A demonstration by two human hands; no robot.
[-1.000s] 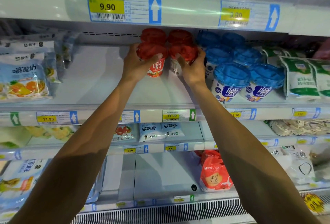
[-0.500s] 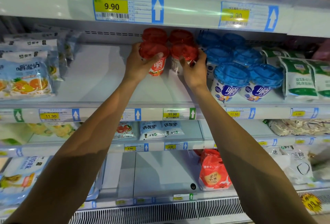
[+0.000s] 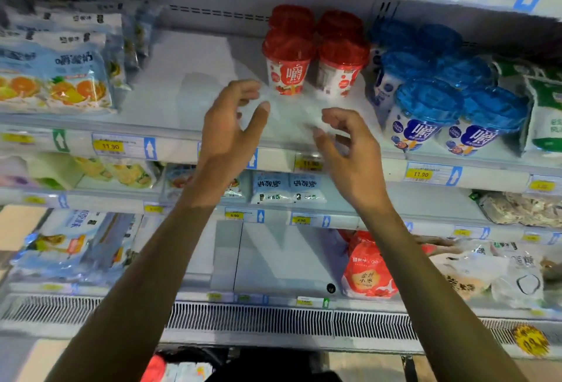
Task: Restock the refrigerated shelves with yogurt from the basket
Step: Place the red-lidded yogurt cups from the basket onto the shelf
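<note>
Two red-lidded yogurt cups stand side by side on the refrigerated shelf [image 3: 182,89], the left cup [image 3: 287,68] and the right cup [image 3: 342,71], with more red lids behind them. My left hand [image 3: 231,126] hovers below and in front of the left cup, fingers loosely curled, holding nothing. My right hand [image 3: 349,150] hangs in front of the shelf edge, also empty and apart from the cups. The dark basket [image 3: 243,363] shows at the bottom edge, with a red package inside.
Blue-lidded yogurt cups [image 3: 425,116] crowd the shelf right of the red ones. Bagged yogurt with orange pictures [image 3: 54,77] lies at the left. Green-and-white bags [image 3: 544,113] sit far right. Lower shelves hold pouches and a red bag [image 3: 368,269]. Price labels line the shelf fronts.
Both hands have let go of the two red-lidded cups and drawn back toward me and downward. The cups stay on the shelf. The camera has tilted down.
</note>
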